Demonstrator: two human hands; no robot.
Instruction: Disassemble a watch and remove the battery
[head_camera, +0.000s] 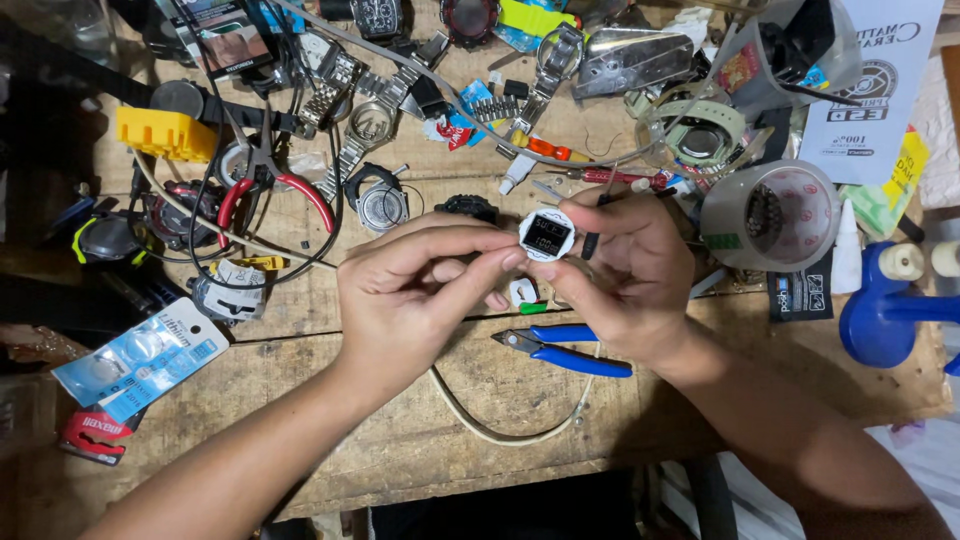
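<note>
Both hands pinch a small round watch module above the bench.
Left hand grips its 9 o'clock edge with fingertips, right hand its 3 o'clock edge. White rim, dark square display; it looks light, rigid and fragile, best held by the rim. Blue pliers lie at 6 o'clock.

A small round white module with a dark rectangular screen sat at the centre, pinched between both hands. At eight o'clock a pale blue blister pack of coin batteries lay flat on the wooden surface, with a red-and-black packet just beside its lower end. A white printed paper sheet lay at two o'clock, and a black label lay at three o'clock.
</note>
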